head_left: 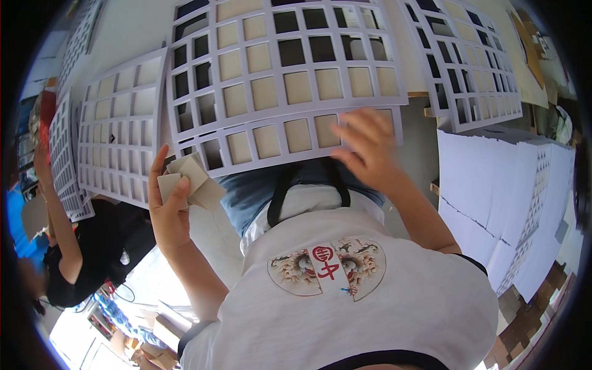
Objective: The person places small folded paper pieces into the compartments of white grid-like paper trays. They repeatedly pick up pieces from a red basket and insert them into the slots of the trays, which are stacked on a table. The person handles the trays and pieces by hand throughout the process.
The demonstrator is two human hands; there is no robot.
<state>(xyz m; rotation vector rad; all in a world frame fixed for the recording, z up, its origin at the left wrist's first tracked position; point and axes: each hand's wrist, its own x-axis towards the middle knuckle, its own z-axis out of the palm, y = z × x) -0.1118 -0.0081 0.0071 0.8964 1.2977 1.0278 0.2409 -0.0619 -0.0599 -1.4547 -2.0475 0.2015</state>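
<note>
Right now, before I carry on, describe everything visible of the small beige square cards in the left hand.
The small beige square cards are thin, flat, plain pieces with straight edges, looking like stiff cardboard. Several overlap in a loose, uneven fan, their corners pointing different ways; the exact count is hidden. The left hand grips them, its thumb lying across the front. They sit by the near left corner of the white, flat grid panel; whether they touch it, I cannot tell.
</note>
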